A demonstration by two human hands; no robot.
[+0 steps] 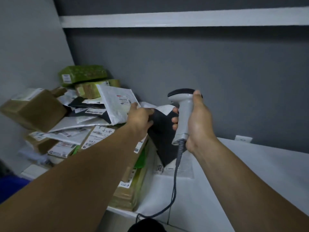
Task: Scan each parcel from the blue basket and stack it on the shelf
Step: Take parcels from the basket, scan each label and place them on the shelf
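parcel (160,136), a dark soft mailer, sits up at the shelf (250,164), against the right edge of the pile (80,124). our left hand (139,118) grips its top corner with fingers curled round it; we judge this steers it onto the stack. our right hand (199,124) wraps the scanner (184,113) upright (cord (175,173) hanging below), held clear of the placing. we see no label, so we cannot tell if it is scanned.

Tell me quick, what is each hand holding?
Left hand: closed, gripping the black parcel.
Right hand: closed, gripping the scanner.
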